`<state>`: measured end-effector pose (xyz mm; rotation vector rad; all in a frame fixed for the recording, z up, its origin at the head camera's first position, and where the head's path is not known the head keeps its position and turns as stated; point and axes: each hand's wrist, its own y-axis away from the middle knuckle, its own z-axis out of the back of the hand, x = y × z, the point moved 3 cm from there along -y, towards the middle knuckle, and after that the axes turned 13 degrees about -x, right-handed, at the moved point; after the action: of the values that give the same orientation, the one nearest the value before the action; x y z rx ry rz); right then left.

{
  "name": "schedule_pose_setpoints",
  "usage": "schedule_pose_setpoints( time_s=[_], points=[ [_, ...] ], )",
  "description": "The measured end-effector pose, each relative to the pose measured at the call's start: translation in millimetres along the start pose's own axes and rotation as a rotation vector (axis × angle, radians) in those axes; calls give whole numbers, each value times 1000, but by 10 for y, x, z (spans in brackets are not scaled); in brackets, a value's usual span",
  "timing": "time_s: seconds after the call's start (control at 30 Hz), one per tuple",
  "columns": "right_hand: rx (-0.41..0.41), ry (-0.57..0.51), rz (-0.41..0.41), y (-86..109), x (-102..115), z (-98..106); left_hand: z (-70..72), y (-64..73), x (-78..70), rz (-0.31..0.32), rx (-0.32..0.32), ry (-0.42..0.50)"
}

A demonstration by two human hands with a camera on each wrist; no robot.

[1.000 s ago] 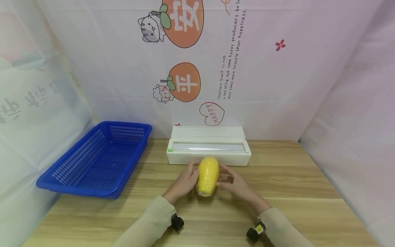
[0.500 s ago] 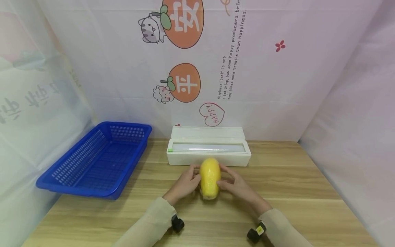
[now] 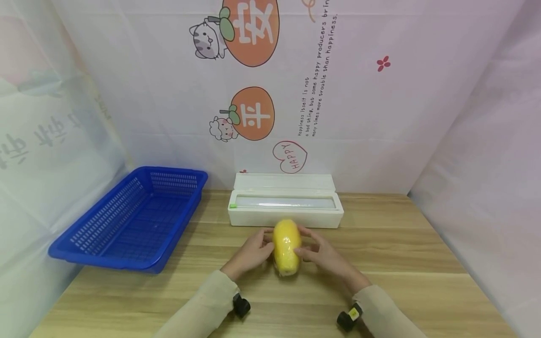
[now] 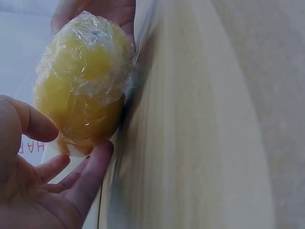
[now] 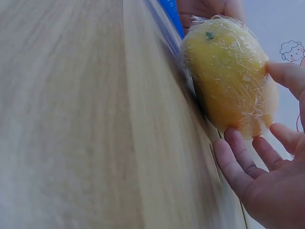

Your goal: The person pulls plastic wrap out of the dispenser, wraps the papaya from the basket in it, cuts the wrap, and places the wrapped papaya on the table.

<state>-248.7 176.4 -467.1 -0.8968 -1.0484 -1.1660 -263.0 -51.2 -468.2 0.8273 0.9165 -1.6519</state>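
Observation:
A yellow mango point(image 3: 286, 246) wrapped in clear cling film is held between both hands, close over the wooden table. My left hand point(image 3: 252, 251) grips its left side, thumb toward me and fingers round the far side. From the right, my right hand point(image 3: 324, 256) grips it the same way. Wrinkled, bunched film covers the mango's near end point(image 4: 86, 71) in the left wrist view. A small green spot shows through the film on the mango point(image 5: 228, 76) in the right wrist view. The fingertips behind the fruit are partly hidden in the head view.
Just behind the hands stands a white cling film box point(image 3: 285, 218), its lid point(image 3: 285, 181) raised and a roll inside. A blue plastic basket point(image 3: 173, 239) sits at the left of the wooden table point(image 3: 401, 263). Printed white cloth point(image 3: 359, 117) encloses the back and sides.
The mango has turned a little, its near end swinging slightly right and toward me. My hands have shifted their fingers on it while staying at nearly the same place.

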Motion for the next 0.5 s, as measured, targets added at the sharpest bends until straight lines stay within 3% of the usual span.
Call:
schedule_pose_setpoints(
  time_s=[0.23, 0.5],
  points=[
    [1, 14, 38, -23, -1, -9, 58, -8, -14, 14, 4, -36],
    [12, 21, 44, -17, 31, -15, 92, 0, -37, 44, 15, -19]
  ],
)
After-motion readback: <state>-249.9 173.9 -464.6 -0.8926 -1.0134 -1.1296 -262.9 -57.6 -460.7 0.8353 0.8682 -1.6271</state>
